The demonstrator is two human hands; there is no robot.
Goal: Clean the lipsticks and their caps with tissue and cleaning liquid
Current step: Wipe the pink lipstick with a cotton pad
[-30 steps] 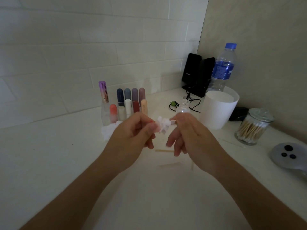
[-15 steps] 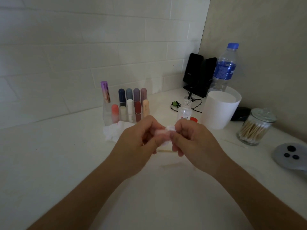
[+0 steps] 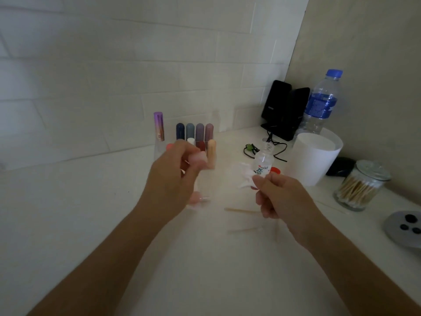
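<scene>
The left hand (image 3: 173, 176) is raised above the white surface (image 3: 68, 213) and looks blurred. Its fingers are curled around a pale pink lipstick piece (image 3: 197, 158), but I cannot tell if this is the body or the cap. The right hand (image 3: 282, 197) is apart from the left one, and its thumb and first fingers pinch a small crumpled tissue (image 3: 246, 176). Just behind the tissue stands the small clear bottle of cleaning liquid (image 3: 263, 159) with its neck open, and a red cap (image 3: 275, 171) lies beside it. The other lipsticks (image 3: 196, 133) stand upright in rows near the tiled wall, partly hidden behind the left hand, with a taller purple tube (image 3: 158, 126) at their left. A thin wooden stick (image 3: 241, 210) lies on the surface between the hands. At the right are a white cup (image 3: 314, 160), a water bottle (image 3: 321, 103) and a glass jar of cotton swabs (image 3: 360, 188).
</scene>
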